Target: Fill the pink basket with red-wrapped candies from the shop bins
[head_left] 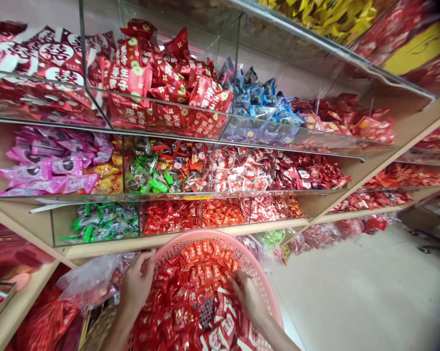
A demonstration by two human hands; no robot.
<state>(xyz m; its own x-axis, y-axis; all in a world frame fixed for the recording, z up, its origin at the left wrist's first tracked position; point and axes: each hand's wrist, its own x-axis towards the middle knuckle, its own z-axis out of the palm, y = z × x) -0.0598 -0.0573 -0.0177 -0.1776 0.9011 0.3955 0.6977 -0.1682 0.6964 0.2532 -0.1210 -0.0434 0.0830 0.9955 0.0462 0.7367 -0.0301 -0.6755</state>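
Note:
A round pink plastic basket with a perforated wall stands in front of me, filled with wrapped candies. Orange-red candies lie at its far side, dark red ones on the left, and larger red-and-white packets at the near right. At the basket's left rim, my left hand is closed with curled fingers, apparently on the rim. My right hand is inside the right side, its fingers closed against the candies. Whatever lies between its fingertips is hidden. A bit of the basket's bottom shows between the candies.
Clear-fronted shelf bins rise ahead, holding red packets, blue candies, purple candies and green-wrapped candies. The lowest shelf edge is just behind the basket. Plastic bags lie left; pale floor extends right.

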